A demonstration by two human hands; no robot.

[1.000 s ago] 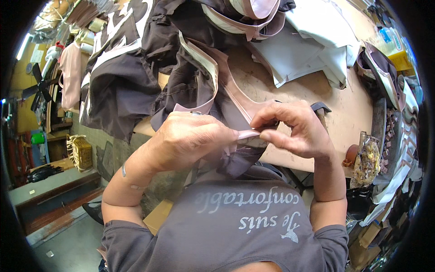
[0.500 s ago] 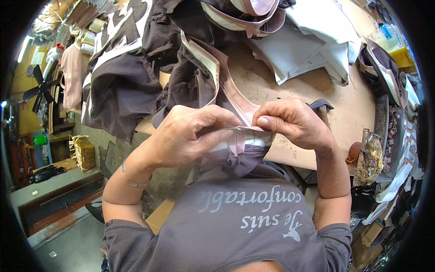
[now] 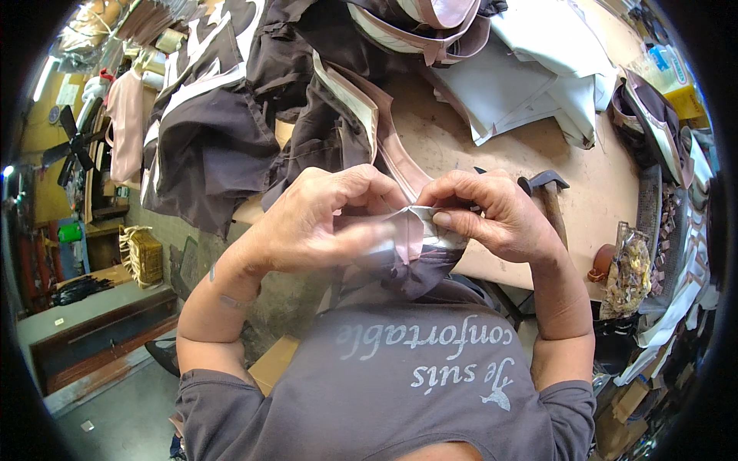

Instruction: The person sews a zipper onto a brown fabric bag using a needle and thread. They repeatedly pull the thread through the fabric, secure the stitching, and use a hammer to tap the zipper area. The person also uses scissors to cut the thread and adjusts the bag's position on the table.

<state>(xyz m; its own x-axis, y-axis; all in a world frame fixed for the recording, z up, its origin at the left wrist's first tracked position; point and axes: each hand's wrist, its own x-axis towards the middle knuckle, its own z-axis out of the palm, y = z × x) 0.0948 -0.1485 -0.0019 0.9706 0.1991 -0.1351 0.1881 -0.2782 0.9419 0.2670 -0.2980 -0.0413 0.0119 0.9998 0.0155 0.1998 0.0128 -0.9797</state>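
Each grip, left hand (image 3: 311, 223) and right hand (image 3: 492, 215), is pinched tight on the folded pink-and-dark fabric piece (image 3: 411, 246).

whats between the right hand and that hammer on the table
Nothing: in the head view the back of the right hand sits right by the hammer, with only bare brown tabletop showing around it. Both hands pinch the folded pink-and-dark fabric piece.

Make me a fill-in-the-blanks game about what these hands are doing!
1. The left hand and right hand pinch a folded piece that is pink and ____.
2. Past the right hand, a ____ lies on the wooden table.
3. The dark fabric pile lies on the person's ____ side.

Missing words: grey; hammer; left
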